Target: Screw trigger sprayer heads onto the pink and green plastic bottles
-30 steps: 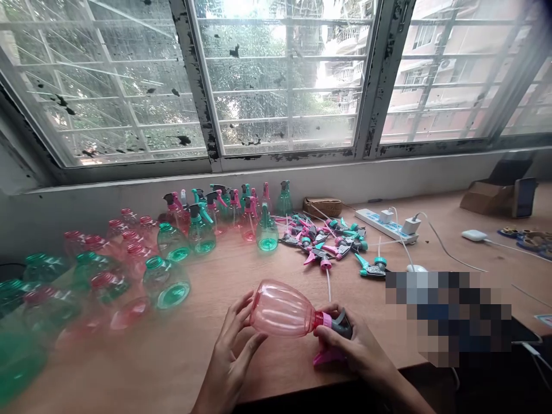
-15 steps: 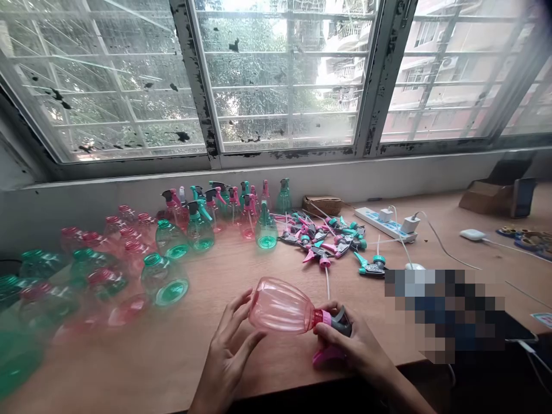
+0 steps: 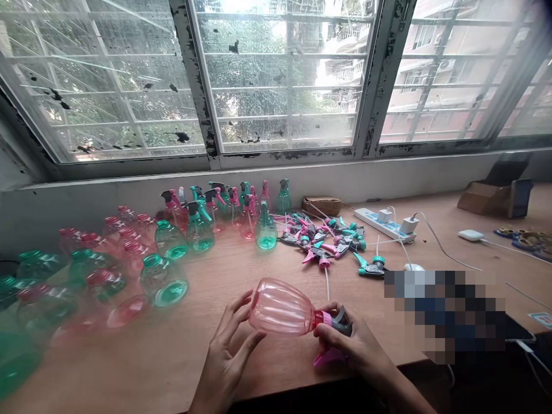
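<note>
I hold a clear pink spray bottle (image 3: 282, 313) on its side just above the wooden table (image 3: 181, 356), its base pointing left. My left hand (image 3: 226, 356) cups the bottle's base with its fingertips curled against it. My right hand (image 3: 351, 345) is wrapped round the grey and pink trigger sprayer head (image 3: 338, 325) screwed on the bottle's neck, with the pink trigger sticking out below the fingers.
Several capless pink and green bottles (image 3: 164, 282) stand at the left. Assembled spray bottles (image 3: 265, 230) stand near the sill, beside a pile of loose sprayer heads (image 3: 328, 244). A power strip (image 3: 386, 224) with cables, a cardboard box (image 3: 495, 192) and a blurred patch (image 3: 448, 313) lie to the right.
The view has shifted slightly. Both hands keep their hold and the bottle has barely moved.
</note>
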`<state>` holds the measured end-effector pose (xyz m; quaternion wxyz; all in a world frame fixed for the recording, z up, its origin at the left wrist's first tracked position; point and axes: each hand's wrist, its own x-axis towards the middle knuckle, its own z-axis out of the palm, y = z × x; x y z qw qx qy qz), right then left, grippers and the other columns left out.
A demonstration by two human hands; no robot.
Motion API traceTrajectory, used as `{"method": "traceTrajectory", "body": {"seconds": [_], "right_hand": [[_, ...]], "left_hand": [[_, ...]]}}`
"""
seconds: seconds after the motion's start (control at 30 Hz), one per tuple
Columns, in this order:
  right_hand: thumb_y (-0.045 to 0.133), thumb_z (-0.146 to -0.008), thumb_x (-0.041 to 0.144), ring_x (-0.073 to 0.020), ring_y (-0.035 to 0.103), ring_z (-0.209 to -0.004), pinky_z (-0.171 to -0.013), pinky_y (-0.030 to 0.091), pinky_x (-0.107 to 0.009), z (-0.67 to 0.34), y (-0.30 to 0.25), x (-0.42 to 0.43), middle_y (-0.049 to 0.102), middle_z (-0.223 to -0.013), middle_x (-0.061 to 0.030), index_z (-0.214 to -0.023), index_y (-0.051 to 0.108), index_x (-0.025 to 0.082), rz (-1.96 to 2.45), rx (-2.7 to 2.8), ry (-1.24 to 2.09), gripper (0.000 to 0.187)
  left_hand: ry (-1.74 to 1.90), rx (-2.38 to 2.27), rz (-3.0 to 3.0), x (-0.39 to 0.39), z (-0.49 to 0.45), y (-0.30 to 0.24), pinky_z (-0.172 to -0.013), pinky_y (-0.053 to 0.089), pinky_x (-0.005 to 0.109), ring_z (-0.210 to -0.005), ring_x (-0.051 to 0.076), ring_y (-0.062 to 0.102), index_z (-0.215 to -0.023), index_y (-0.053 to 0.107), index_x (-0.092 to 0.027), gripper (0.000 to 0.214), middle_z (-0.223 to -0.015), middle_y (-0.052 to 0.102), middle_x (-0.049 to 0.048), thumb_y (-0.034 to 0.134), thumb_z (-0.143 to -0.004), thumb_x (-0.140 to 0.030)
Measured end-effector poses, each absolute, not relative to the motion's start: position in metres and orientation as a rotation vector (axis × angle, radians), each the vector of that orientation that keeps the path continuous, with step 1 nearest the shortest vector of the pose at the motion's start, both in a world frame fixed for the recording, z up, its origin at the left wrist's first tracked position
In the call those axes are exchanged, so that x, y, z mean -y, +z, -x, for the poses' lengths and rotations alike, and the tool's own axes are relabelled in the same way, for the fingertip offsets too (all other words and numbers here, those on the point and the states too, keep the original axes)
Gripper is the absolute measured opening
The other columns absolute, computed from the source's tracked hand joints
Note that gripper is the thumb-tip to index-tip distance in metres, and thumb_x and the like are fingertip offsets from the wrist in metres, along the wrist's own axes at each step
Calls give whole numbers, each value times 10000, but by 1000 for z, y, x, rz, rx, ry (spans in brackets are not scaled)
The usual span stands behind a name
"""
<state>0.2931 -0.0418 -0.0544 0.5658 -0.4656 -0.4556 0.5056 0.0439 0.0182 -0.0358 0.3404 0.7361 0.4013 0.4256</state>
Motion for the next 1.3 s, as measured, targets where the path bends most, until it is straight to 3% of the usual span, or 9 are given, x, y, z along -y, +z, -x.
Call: {"method": "traceTrajectory", "body": {"seconds": [0.1, 0.23, 0.43, 0.77, 1.1, 1.3], "right_hand": [[794, -771, 500, -166, 652, -550, -553, 481, -262, -293, -55, 41, 696, -672, 0, -868, 622, 176, 1037, 1007, 1220, 379], [813, -762, 470, -157, 644, -557, -555, 494, -254, -292, -57, 40, 690, -660, 7, -888, 616, 177, 1043, 1026, 1217, 374], [832, -728, 466, -164, 639, -574, -541, 490, -254, -293, -56, 42, 682, -668, 13, -922, 648, 181, 1106, 1096, 1186, 390], [807, -768, 469, -156, 641, -555, -550, 474, -248, -294, -56, 41, 698, -662, 2, -882, 618, 174, 1029, 1018, 1256, 369], [800, -775, 475, -156, 637, -550, -544, 476, -250, -294, -57, 41, 692, -638, 6, -896, 628, 172, 1058, 1035, 1218, 369], [802, -786, 449, -143, 637, -561, -555, 476, -239, -294, -58, 41, 691, -658, 5, -906, 622, 164, 1038, 1047, 1219, 358]], "left_hand": [[1105, -1048, -1975, -19, -44, -38, -1193, 324, 439, -1406, 256, 440, -1315, 610, -376, 380, -1482, 508, 10, 608, -935, -359], [1101, -1046, -2023, -18, -44, -38, -1176, 354, 449, -1404, 297, 439, -1323, 611, -351, 475, -1479, 516, 32, 705, -859, -396], [1113, -1067, -1953, -15, -43, -34, -1196, 304, 482, -1433, 288, 390, -1351, 600, -322, 394, -1487, 502, 54, 532, -971, -399], [1124, -1049, -2005, -12, -46, -35, -1186, 334, 449, -1408, 290, 432, -1345, 583, -359, 458, -1497, 493, 25, 665, -895, -377], [1076, -1019, -1967, -16, -43, -38, -1201, 309, 428, -1435, 259, 396, -1381, 547, -382, 413, -1528, 459, 6, 559, -969, -353], [1149, -1032, -1994, -10, -47, -34, -1190, 314, 484, -1426, 304, 394, -1384, 545, -376, 528, -1503, 493, 27, 692, -877, -392]]}}
